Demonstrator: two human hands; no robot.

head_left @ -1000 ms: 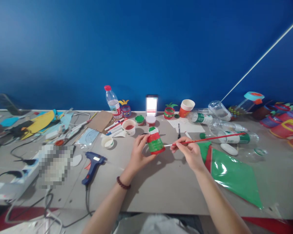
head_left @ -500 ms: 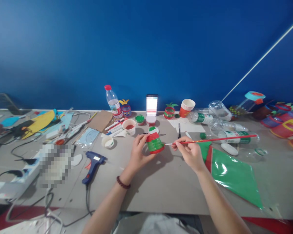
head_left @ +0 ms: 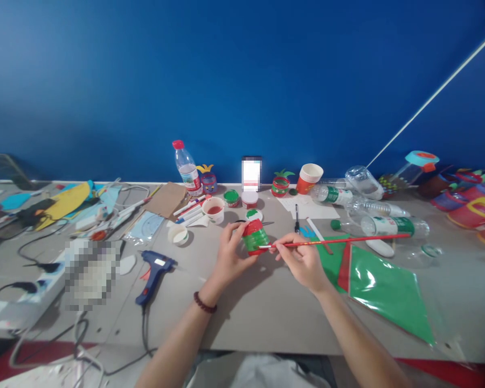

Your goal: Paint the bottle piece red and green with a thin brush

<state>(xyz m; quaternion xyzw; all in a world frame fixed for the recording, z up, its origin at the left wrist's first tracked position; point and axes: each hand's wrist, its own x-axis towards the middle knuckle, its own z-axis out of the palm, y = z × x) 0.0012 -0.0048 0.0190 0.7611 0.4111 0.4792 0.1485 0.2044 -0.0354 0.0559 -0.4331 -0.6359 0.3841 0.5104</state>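
My left hand point(head_left: 230, 253) grips a small round container point(head_left: 257, 237) painted in red and green bands, holding it tilted above the table. A long red paintbrush point(head_left: 347, 239) is pinched in my right hand point(head_left: 301, 261). Its tip meets the lower part of the container, near the border of the green and red bands. Just behind the container lies a white lid with green paint point(head_left: 254, 215). An open pot of green paint point(head_left: 231, 198) and a paper cup of reddish liquid point(head_left: 213, 209) stand farther back.
A blue glue gun point(head_left: 156, 275) with its cord lies to the left, near a white power strip point(head_left: 60, 275). Green sheets in a plastic sleeve point(head_left: 388, 291) lie at right, below several plastic bottles point(head_left: 396, 226). Stacked paper cups point(head_left: 309, 179) stand at the back.
My right hand has moved left and slightly down, bringing the brush tip from the container's right side onto its front. The container has turned slightly in my left hand.
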